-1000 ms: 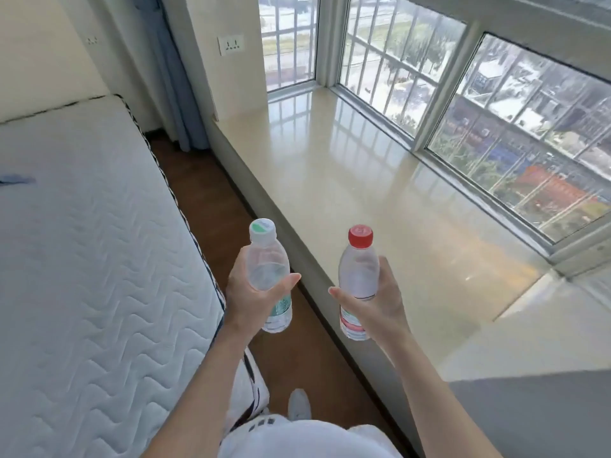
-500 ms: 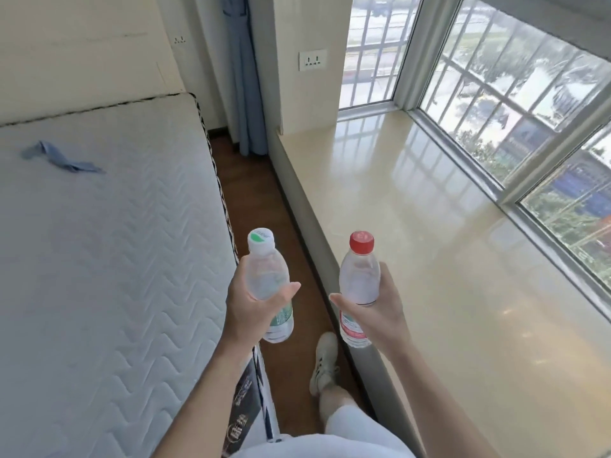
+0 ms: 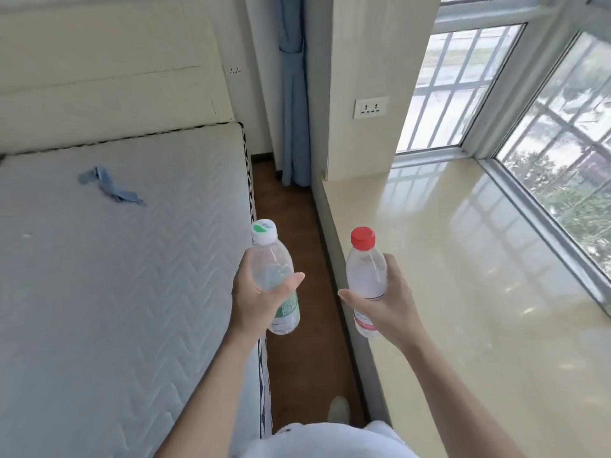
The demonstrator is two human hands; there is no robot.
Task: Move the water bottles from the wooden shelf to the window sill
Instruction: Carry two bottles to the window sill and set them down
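Observation:
My left hand (image 3: 254, 297) grips a clear water bottle with a white-and-green cap (image 3: 272, 262), held upright over the brown floor strip beside the bed. My right hand (image 3: 388, 302) grips a clear water bottle with a red cap (image 3: 366, 266), upright just above the near edge of the window sill (image 3: 463, 259). The sill is a wide, glossy cream slab running along the windows on the right. No wooden shelf is in view.
A white quilted mattress (image 3: 115, 276) fills the left, with a blue cloth strip (image 3: 109, 188) on it. A narrow brown floor (image 3: 297, 325) runs between bed and sill. A blue curtain (image 3: 294, 94) and a wall socket (image 3: 370, 107) lie ahead. Barred windows (image 3: 562, 127) border the sill.
The view has swung left and forward along the gap between bed and sill; the headboard and curtain have come into sight. Both hands keep holding their bottles upright in the same pose.

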